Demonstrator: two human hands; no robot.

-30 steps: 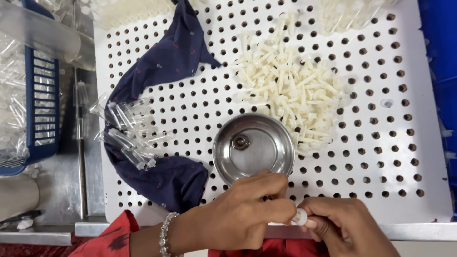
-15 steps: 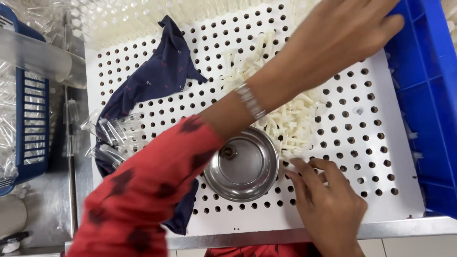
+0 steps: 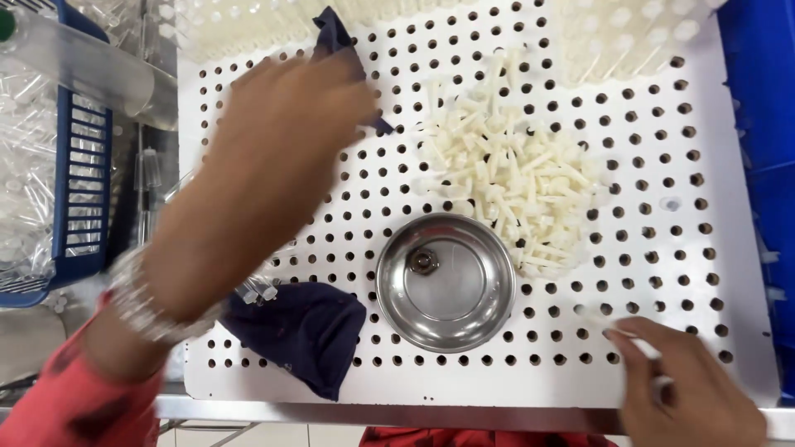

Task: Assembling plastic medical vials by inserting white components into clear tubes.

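Blue basket (image 3: 79, 199): it stands at the far left edge, beside clear plastic tubes in bags.
Left hand (image 3: 281, 157): it is blurred above the dark blue cloth (image 3: 302, 331), fingers loosely spread; whether it grips anything cannot be told.
Dark blue cloth: soft and limp, it lies on the white perforated board (image 3: 662, 149), one part near the front edge and one corner at the top by the left hand.
Clear tubes (image 3: 257, 290): a few lie on the cloth, just under the left wrist.
Steel bowl (image 3: 445, 281): it sits in the middle of the board, with one small metal nut inside.
White plastic pieces (image 3: 513, 182): a loose heap touches the bowl on its far right side; they look light, stiff and a little slippery, best taken by the thin stem.
Right hand (image 3: 687, 389): at the front right, its fingers pinch one small white piece.
Blue crate (image 3: 766, 99): it stands at the right edge of the tabletop.
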